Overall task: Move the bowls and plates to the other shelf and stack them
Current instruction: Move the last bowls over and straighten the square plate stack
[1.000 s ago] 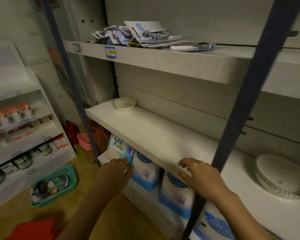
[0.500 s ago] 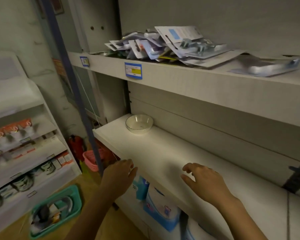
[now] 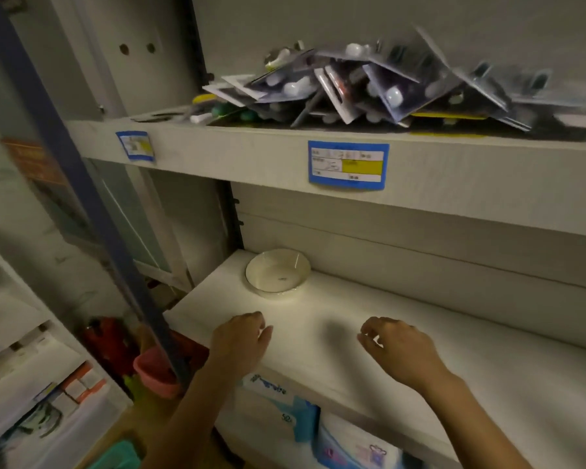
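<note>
Down low, both hands hang over the front of the white shelf [image 3: 487, 353], holding nothing. The left hand [image 3: 241, 343] has its fingers loosely bent; the right hand [image 3: 400, 350] is half curled, fingertips apart. Whether either touches the board I cannot tell. Well behind them, near the shelf's back left corner, stands one white bowl [image 3: 278, 274], upright. Tissue packs [image 3: 285, 401] sit underneath. The upper shelf [image 3: 251, 154] carries a blue-edged price label [image 3: 348, 165] and a heap of blister packs [image 3: 369, 89]. A blue post [image 3: 82, 198] rises at left, a pink basket [image 3: 153, 370] at its foot.
</note>
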Demonstrator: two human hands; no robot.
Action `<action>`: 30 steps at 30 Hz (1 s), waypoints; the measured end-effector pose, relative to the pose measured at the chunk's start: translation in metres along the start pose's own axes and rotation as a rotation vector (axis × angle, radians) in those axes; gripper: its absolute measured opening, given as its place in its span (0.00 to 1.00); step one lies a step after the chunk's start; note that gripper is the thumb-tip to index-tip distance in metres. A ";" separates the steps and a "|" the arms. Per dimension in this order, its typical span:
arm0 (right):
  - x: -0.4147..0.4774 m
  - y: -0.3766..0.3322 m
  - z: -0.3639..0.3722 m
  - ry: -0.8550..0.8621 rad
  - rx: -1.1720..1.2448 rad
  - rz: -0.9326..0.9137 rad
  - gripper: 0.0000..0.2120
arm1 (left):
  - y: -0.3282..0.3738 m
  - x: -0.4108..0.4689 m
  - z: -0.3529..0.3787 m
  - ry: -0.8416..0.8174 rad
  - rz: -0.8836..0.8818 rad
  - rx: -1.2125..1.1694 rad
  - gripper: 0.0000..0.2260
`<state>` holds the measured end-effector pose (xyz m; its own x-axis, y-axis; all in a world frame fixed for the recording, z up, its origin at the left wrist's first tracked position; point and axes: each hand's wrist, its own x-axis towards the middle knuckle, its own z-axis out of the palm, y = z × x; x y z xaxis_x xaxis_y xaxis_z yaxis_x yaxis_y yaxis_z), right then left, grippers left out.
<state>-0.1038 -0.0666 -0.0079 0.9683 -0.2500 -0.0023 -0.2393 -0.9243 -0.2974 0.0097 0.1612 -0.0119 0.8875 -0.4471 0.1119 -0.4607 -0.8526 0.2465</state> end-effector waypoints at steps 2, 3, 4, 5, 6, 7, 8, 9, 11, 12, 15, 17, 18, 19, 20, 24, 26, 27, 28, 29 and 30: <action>0.013 -0.016 0.007 0.010 0.017 0.072 0.17 | -0.016 0.016 -0.001 -0.017 0.008 0.018 0.12; 0.023 -0.026 0.012 0.027 0.030 0.110 0.19 | -0.027 0.026 -0.002 -0.027 0.018 0.017 0.11; 0.032 -0.036 0.018 0.048 0.050 0.145 0.20 | -0.038 0.034 -0.003 -0.036 0.028 0.018 0.11; 0.043 -0.047 0.023 0.066 0.075 0.182 0.21 | -0.049 0.042 -0.003 -0.046 0.038 0.019 0.11; 0.054 -0.057 0.030 0.074 0.103 0.224 0.21 | -0.059 0.049 -0.002 -0.056 0.049 0.019 0.10; 0.066 -0.066 0.037 0.073 0.133 0.271 0.22 | -0.068 0.056 -0.001 -0.063 0.060 0.020 0.10; 0.079 -0.075 0.044 0.060 0.167 0.326 0.22 | -0.076 0.062 -0.001 -0.071 0.069 0.023 0.10; 0.093 -0.083 0.052 0.036 0.204 0.389 0.23 | -0.084 0.067 0.000 -0.080 0.077 0.027 0.10; 0.118 -0.098 0.064 -0.023 0.255 0.523 0.26 | -0.096 0.077 0.000 -0.106 0.090 0.033 0.11; 0.129 -0.104 0.070 -0.050 0.264 0.574 0.27 | -0.100 0.082 -0.001 -0.117 0.098 0.032 0.12; 0.156 -0.115 0.082 -0.103 0.255 0.660 0.28 | -0.112 0.094 -0.002 -0.128 0.142 0.009 0.12; 0.170 -0.118 0.088 -0.107 0.274 0.701 0.28 | -0.120 0.100 -0.001 -0.125 0.166 -0.004 0.12; 0.176 -0.119 0.089 -0.100 0.284 0.715 0.28 | -0.123 0.102 -0.001 -0.117 0.174 -0.009 0.12; 0.181 -0.119 0.090 -0.091 0.289 0.725 0.28 | -0.127 0.104 -0.001 -0.109 0.179 -0.016 0.12; 0.186 -0.121 0.091 -0.084 0.283 0.733 0.27 | -0.131 0.106 -0.001 -0.104 0.183 -0.025 0.12; 0.199 -0.125 0.093 -0.095 0.212 0.747 0.18 | -0.145 0.111 0.003 -0.119 0.174 -0.054 0.12; 0.203 -0.126 0.092 -0.117 0.171 0.753 0.14 | -0.151 0.113 0.006 -0.117 0.166 -0.046 0.13; 0.204 -0.126 0.090 -0.127 0.154 0.752 0.13 | -0.155 0.114 0.008 -0.115 0.161 -0.037 0.13; 0.205 -0.126 0.088 -0.134 0.140 0.749 0.12 | -0.158 0.115 0.009 -0.115 0.153 -0.029 0.13; 0.205 -0.127 0.086 -0.139 0.132 0.748 0.11 | -0.161 0.116 0.011 -0.118 0.143 -0.023 0.13; 0.204 -0.127 0.084 -0.139 0.134 0.751 0.10 | -0.163 0.117 0.013 -0.125 0.137 -0.018 0.13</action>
<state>0.1301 0.0237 -0.0512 0.5521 -0.7491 -0.3661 -0.8330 -0.4762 -0.2818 0.1882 0.2450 -0.0512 0.8069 -0.5901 0.0250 -0.5760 -0.7768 0.2547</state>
